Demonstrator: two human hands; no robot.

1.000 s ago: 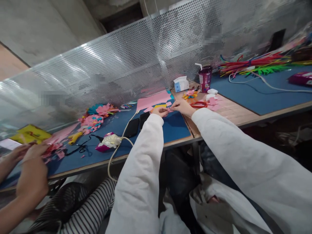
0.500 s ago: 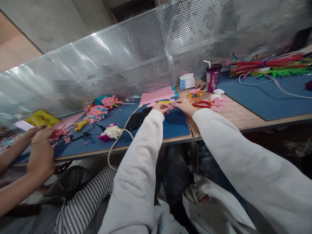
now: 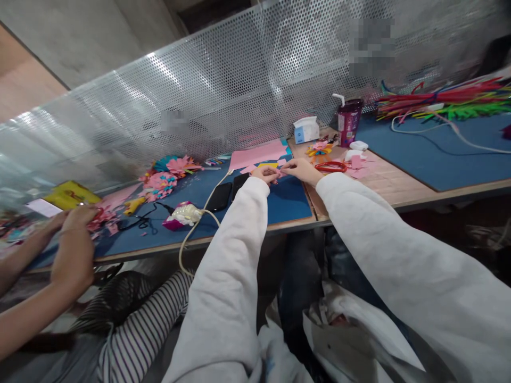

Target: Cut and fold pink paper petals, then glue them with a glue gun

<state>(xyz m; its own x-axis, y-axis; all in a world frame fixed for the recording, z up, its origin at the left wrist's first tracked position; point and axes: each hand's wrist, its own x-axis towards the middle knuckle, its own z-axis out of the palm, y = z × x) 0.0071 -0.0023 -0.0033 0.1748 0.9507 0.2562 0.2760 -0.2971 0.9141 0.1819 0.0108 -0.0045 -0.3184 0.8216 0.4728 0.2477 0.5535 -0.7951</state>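
Observation:
My left hand (image 3: 266,174) and my right hand (image 3: 298,169) meet over the blue mat (image 3: 285,205), fingertips close together and bent in a pinch. Between them is a small piece of pink paper (image 3: 281,172), mostly covered by the fingers. Just behind lie a yellow piece of paper (image 3: 267,165) and a large pink paper sheet (image 3: 255,155). Red-handled scissors (image 3: 332,167) rest to the right of my right hand, near a yellow and pink paper flower (image 3: 319,150). Two dark phones, one of them a black phone (image 3: 219,197), lie left of my left hand.
A cup with a straw (image 3: 348,125) and a tissue pack (image 3: 306,130) stand by the perforated metal screen (image 3: 223,90). A cable (image 3: 187,239) hangs over the table edge. Paper flowers (image 3: 162,184) and a co-worker's hands (image 3: 75,218) are at left; colourful strips (image 3: 447,101) lie at right.
My hands stay nearly in place, fingertips still together at the pink paper, with small finger shifts. The co-worker's hands at left have moved slightly to the right.

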